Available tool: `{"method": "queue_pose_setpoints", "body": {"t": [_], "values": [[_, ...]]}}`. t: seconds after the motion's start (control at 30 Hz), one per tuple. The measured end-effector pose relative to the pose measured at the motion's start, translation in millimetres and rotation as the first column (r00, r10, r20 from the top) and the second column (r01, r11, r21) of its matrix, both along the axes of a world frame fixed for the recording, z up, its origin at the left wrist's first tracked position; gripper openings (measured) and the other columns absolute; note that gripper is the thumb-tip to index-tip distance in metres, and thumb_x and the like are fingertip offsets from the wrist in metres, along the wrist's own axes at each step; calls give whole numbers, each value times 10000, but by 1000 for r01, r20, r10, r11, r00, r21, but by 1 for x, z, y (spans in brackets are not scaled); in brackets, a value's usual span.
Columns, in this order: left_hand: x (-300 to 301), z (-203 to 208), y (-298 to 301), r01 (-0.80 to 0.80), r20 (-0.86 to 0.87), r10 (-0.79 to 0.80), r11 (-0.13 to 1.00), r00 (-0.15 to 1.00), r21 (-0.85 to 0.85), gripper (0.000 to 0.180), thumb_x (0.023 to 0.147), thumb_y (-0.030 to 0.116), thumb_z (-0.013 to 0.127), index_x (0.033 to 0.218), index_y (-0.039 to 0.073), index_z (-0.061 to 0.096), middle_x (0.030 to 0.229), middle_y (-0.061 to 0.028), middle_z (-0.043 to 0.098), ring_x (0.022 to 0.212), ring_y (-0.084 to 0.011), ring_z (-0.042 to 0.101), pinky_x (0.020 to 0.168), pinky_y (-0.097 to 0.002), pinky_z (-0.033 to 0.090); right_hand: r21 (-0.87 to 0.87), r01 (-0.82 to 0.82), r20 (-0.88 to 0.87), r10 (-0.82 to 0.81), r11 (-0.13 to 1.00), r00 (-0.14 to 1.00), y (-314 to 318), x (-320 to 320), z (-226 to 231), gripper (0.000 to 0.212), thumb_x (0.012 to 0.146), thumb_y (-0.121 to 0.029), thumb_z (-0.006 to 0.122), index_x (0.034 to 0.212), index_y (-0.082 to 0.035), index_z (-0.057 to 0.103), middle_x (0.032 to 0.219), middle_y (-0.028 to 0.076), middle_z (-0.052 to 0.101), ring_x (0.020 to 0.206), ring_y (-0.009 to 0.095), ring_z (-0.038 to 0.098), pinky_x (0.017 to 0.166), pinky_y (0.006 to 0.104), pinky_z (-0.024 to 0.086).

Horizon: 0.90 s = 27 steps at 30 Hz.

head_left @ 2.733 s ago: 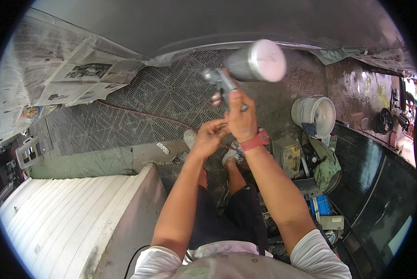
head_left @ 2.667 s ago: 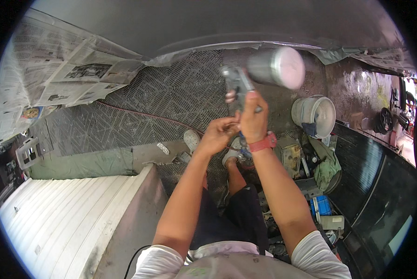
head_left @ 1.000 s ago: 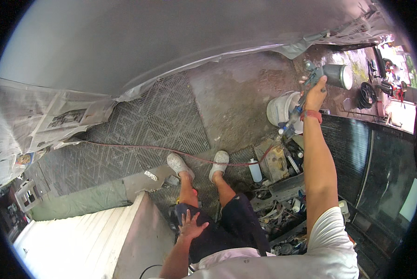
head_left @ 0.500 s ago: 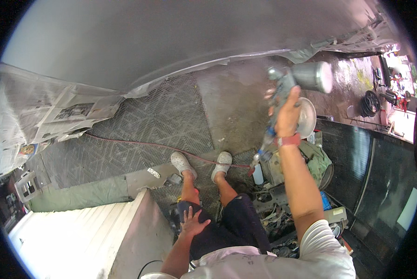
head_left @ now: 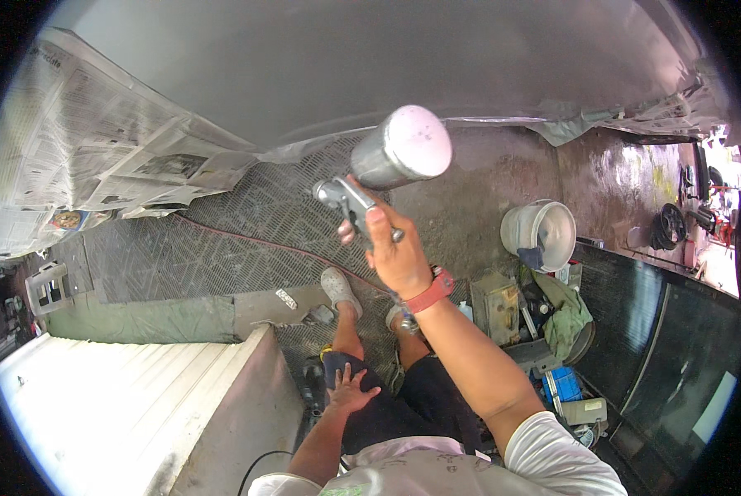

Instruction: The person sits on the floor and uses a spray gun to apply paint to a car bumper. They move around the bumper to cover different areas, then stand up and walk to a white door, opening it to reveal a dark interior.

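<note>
My right hand [head_left: 402, 258] is wrapped round the grip of a spray gun [head_left: 347, 201], with a red band on the wrist. A metal paint cup [head_left: 379, 161] with a pale lid tops the gun and tilts toward the right. Beyond the gun spreads a large grey panel [head_left: 470, 58], its lower edge lined with masking film and newspaper [head_left: 131, 149]. The gun's nozzle points to the left, apart from the panel. My left hand [head_left: 351, 392] lies on my left knee, fingers spread, holding nothing.
A red hose [head_left: 255, 241] crosses the textured floor mat [head_left: 213, 264]. White buckets [head_left: 544, 231] stand at right, near a green cloth [head_left: 567, 318], a blue box [head_left: 562, 384] and clutter. A dark panel [head_left: 668, 339] borders the right; a white ribbed surface [head_left: 114, 397] sits lower left.
My right hand has swung the spray gun left, from the right side to the middle, and its cup now shows its lid. My left hand stays on the knee. The view has shifted slightly.
</note>
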<state>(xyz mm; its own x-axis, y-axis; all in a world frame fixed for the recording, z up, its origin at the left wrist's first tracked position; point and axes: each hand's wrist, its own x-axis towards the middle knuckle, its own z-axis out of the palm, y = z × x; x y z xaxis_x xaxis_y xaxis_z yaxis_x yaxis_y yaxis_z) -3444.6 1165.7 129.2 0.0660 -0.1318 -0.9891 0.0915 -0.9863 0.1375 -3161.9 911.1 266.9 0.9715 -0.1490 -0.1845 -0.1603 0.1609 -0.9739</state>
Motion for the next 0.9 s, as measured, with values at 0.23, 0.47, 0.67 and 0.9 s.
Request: {"method": "queue_pose_setpoints", "body": {"t": [0.23, 0.47, 0.67, 0.9], "values": [[1, 0, 5, -12, -1, 12, 1000, 1000, -14, 888, 896, 773, 577, 1635, 351, 324, 1770, -74, 4, 1621, -367, 9, 1243, -682, 148, -160, 238, -160, -263, 958, 951, -82, -25, -1, 509, 1114, -487, 439, 1348, -97, 667, 923, 41, 736, 776, 95, 667, 561, 248, 491], [-1, 0, 12, -39, 36, 41, 998, 999, -48, 880, 901, 768, 574, 1629, 328, 348, 1767, -92, 47, 1619, -376, 41, 1245, -669, 158, -340, 524, -98, -584, 781, 806, -187, -69, 6, 635, 1121, -539, 337, 1099, -11, 688, 879, 96, 743, 673, 156, 683, 471, 279, 483], [-7, -9, 21, -35, 58, 40, 996, 998, -86, 887, 903, 776, 556, 1630, 310, 352, 1762, -120, 71, 1616, -383, 65, 1252, -652, 162, -407, 727, -6, -797, 554, 604, -266, -91, 17, 615, 1122, -523, 332, 1064, 3, 644, 831, 118, 724, 601, 183, 657, 439, 304, 471], [-5, -7, 23, -7, 74, 14, 996, 997, -93, 893, 907, 788, 533, 1631, 297, 354, 1758, -131, 95, 1613, -387, 88, 1273, -584, 175, -367, 851, 153, -878, 375, 453, -297, -89, 38, 555, 1122, -491, 349, 1106, -14, 633, 846, 112, 719, 591, 177, 653, 426, 287, 460]]}}
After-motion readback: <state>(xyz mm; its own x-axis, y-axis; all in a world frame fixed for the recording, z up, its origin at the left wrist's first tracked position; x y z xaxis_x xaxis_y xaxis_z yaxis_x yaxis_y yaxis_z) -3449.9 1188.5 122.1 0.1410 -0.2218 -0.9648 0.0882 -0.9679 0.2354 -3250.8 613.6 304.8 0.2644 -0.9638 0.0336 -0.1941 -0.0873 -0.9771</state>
